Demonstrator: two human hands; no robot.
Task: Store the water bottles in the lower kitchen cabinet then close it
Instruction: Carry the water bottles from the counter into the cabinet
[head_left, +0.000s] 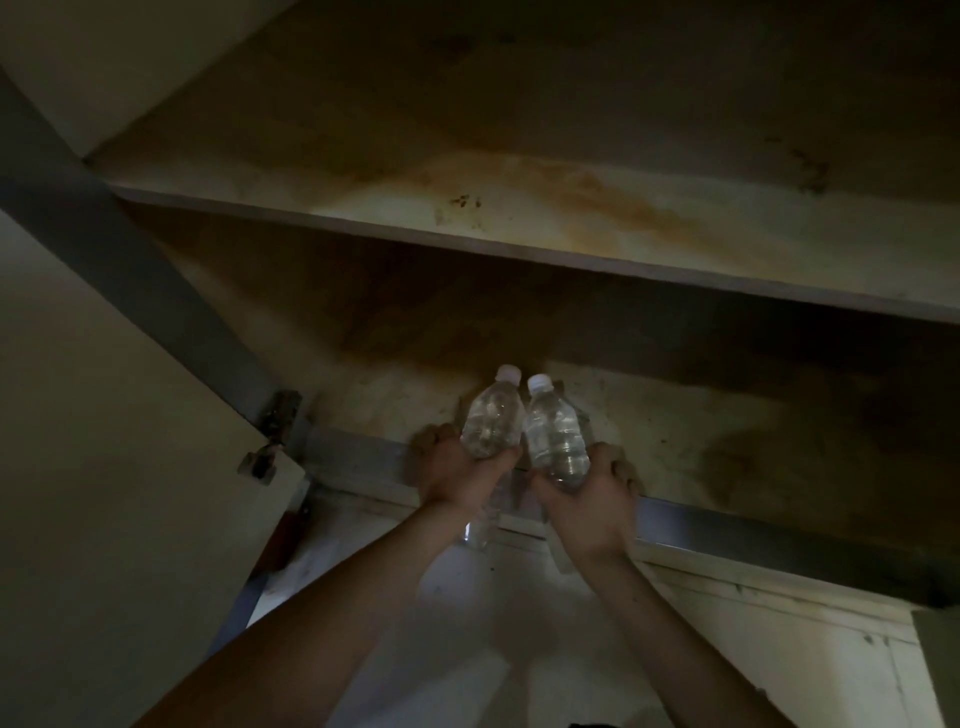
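Observation:
Two clear plastic water bottles with white caps are held side by side over the front lip of the open lower cabinet. My left hand grips the left bottle around its lower half. The right bottle is gripped the same way by my right hand. Both bottles tilt away from me, caps pointing into the cabinet, and they nearly touch. The stained bottom floor of the cabinet lies just beyond them. The bottles' bases are hidden behind my hands.
A stained inner shelf spans the cabinet above the bottles. The open cabinet door stands at the left on its hinge. A metal front rail crosses below my hands. Light floor shows beneath my forearms.

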